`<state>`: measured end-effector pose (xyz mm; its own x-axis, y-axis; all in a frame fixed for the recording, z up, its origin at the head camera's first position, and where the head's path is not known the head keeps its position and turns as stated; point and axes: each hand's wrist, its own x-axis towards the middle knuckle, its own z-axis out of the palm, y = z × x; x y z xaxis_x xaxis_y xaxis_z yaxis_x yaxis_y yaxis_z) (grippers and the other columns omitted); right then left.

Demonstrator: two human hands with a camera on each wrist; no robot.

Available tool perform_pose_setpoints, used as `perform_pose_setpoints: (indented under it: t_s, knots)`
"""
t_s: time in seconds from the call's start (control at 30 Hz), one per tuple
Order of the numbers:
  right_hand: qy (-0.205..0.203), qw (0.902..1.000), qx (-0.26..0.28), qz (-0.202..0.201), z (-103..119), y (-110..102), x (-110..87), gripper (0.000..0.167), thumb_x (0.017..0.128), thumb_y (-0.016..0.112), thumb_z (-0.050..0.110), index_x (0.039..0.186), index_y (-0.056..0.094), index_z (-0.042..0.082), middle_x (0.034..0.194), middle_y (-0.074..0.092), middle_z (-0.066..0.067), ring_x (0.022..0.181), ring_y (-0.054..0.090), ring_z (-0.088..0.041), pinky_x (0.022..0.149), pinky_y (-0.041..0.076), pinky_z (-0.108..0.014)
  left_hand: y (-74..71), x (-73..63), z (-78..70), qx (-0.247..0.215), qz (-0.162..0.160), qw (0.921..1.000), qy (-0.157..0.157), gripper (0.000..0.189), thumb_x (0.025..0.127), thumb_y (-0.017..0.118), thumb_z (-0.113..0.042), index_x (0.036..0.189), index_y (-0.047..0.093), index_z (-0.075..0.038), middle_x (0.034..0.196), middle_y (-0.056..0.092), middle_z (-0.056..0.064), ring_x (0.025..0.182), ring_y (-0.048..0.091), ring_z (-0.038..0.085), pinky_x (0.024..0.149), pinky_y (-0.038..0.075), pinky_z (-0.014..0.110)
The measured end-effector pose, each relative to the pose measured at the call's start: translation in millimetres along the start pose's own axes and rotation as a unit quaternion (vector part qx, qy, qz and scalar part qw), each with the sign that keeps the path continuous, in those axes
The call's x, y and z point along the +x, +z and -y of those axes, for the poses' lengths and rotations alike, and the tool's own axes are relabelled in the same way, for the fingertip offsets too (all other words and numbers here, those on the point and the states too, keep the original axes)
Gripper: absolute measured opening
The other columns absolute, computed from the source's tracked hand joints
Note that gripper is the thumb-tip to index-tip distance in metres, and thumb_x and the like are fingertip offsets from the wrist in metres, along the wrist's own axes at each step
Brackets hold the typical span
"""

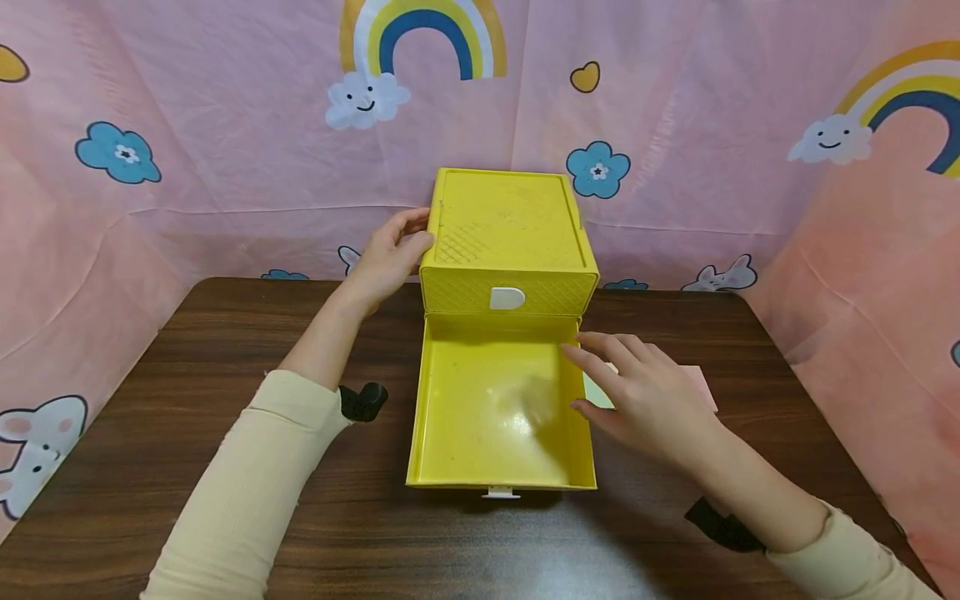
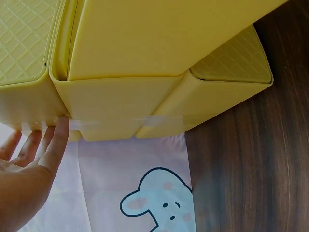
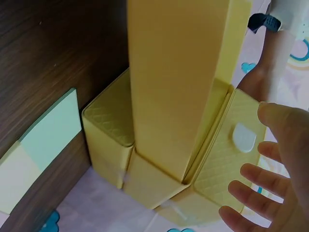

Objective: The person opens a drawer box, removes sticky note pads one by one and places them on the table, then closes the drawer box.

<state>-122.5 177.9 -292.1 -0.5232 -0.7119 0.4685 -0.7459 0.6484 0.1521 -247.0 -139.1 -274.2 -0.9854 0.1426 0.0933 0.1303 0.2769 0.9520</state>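
A yellow drawer box [image 1: 517,218] stands at the far side of the table, with a white tab [image 1: 507,298] on its top front. Below that front, an open yellow drawer [image 1: 480,400] is pulled far out; nothing lies inside it. My left hand [image 1: 388,257] rests against the left side of the box, its fingertips [image 2: 59,133] touching the wall in the left wrist view. Spread and loosely bent, the fingers of my right hand [image 1: 652,400] hover by the drawer's right wall with nothing between them.
A green paper pad [image 3: 52,128] and a pale yellow pad [image 3: 18,174] lie side by side on the dark wooden table [image 1: 300,517], right of the box. Part of a pink pad [image 1: 700,385] shows behind my right hand. A patterned pink cloth [image 1: 255,150] hangs behind.
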Motion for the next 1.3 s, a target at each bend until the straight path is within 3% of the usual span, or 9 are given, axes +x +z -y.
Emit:
perform_pose_setpoints:
  t_s: [0.13, 0.43, 0.77, 0.97, 1.3]
  knots:
    - [-0.016, 0.9998, 0.012, 0.001, 9, -1, 1.5, 0.062, 0.073, 0.073, 0.032, 0.128, 0.053, 0.01, 0.12, 0.056, -0.01, 0.099, 0.056, -0.027, 0.074, 0.052, -0.041, 0.1, 0.4, 0.7, -0.003, 0.001, 1.0, 0.002, 0.051, 0.094, 0.047, -0.025, 0.141, 0.035, -0.011, 0.139, 0.04, 0.008, 0.119, 0.047, 0.021, 0.092, 0.047, 0.038]
    - [-0.05, 0.9984, 0.022, 0.017, 33, -4, 3.1, 0.065, 0.074, 0.074, 0.035, 0.13, 0.051, 0.012, 0.121, 0.057, -0.008, 0.101, 0.056, -0.025, 0.083, 0.05, -0.038, -0.3, 0.1, 0.9, -0.011, 0.002, 0.9999, 0.004, 0.051, 0.094, 0.047, -0.024, 0.141, 0.034, -0.01, 0.139, 0.04, 0.008, 0.119, 0.047, 0.02, 0.092, 0.047, 0.036]
    - [-0.078, 0.9952, 0.052, 0.027, 57, -2, 4.0, 0.064, 0.073, 0.075, 0.035, 0.13, 0.051, 0.016, 0.121, 0.057, -0.002, 0.1, 0.056, -0.02, 0.079, 0.051, -0.035, -0.4, -0.6, -0.1, -0.003, 0.001, 1.0, 0.004, 0.051, 0.094, 0.046, -0.025, 0.142, 0.034, -0.011, 0.139, 0.041, 0.007, 0.119, 0.047, 0.018, 0.091, 0.048, 0.036]
    - [-0.106, 0.9921, 0.066, 0.008, 69, -1, 4.4, 0.066, 0.07, 0.079, 0.032, 0.128, 0.052, 0.016, 0.112, 0.058, -0.001, 0.091, 0.057, -0.018, 0.074, 0.051, -0.031, -0.3, 0.3, -0.1, 0.002, -0.002, 1.0, 0.001, 0.051, 0.094, 0.046, -0.026, 0.141, 0.034, -0.01, 0.139, 0.041, 0.008, 0.12, 0.046, 0.019, 0.091, 0.048, 0.037]
    - [-0.142, 0.9882, 0.058, -0.008, 85, 3, 4.9, 0.051, 0.069, 0.079, 0.032, 0.114, 0.06, 0.018, 0.1, 0.058, 0.002, 0.082, 0.055, -0.014, 0.068, 0.047, -0.025, 0.5, 0.3, -0.8, 0.006, -0.004, 1.0, -0.004, 0.051, 0.094, 0.047, -0.026, 0.141, 0.035, -0.012, 0.138, 0.042, 0.006, 0.119, 0.047, 0.017, 0.091, 0.048, 0.036]
